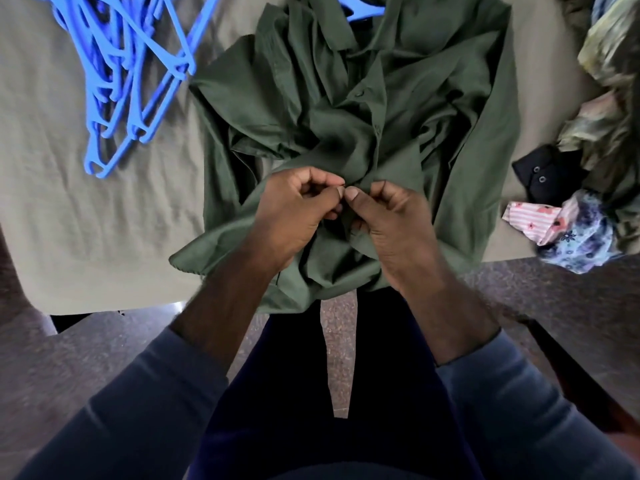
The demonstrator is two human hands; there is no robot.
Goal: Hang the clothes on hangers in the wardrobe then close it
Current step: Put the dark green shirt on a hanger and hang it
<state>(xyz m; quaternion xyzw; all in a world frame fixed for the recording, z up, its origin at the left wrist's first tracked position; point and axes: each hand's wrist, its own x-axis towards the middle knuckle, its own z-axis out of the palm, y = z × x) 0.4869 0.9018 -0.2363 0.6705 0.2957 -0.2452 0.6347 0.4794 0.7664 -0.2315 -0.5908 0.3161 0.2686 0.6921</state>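
Two blue sleeves reach forward from the bottom of the view. The left hand and right hand meet thumb to thumb. Each grip is narrow, thumb and curled fingers pinching the front edge of the green shirt, probably to fasten a low button, though the button itself is hidden.

The shirt lies rumpled on the surface, which is covered by a beige sheet. Its long axis runs straight away from the person, with the collar at the far end and the hem spilling over the near edge. Both hands sit on that midline near the hem, so neither is nearer to it. Any further buttons lie beyond the fingers, toward the collar. One button shows further up the front.

A blue hanger shows at the collar, apparently already inside the shirt. To lift it, a hand would have to reach the full length of the shirt.

The spare hangers are heaped far left, closer to the left hand. More clothes are piled at the right edge. The wardrobe is out of view.
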